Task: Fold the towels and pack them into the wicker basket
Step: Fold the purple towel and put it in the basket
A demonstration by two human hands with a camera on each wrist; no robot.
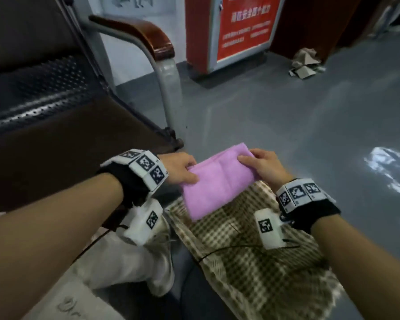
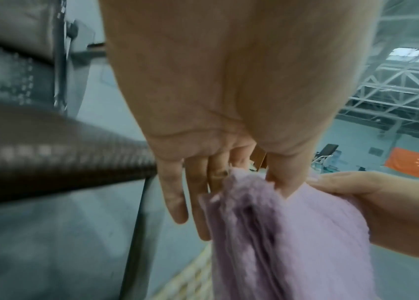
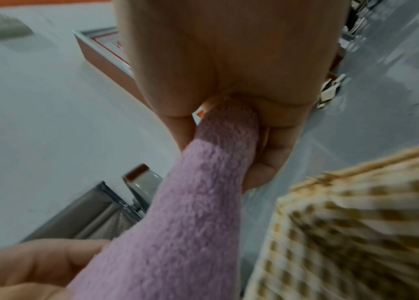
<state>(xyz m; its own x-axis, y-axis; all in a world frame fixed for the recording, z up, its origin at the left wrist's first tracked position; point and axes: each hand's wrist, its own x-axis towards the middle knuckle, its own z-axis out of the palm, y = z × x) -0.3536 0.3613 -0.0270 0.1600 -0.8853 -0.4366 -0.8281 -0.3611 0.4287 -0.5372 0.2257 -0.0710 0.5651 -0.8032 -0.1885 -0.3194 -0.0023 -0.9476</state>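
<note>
In the head view the left hand and right hand hold a folded pink towel by its two ends, above a checked cloth on the person's lap; a bench stands to the left on the grey floor. In the left wrist view the thumb and fingers pinch the towel's layered edge, the outer fingers straight beside it. In the right wrist view the thumb and fingers pinch the other end of the towel, just beside the checked cloth
</note>
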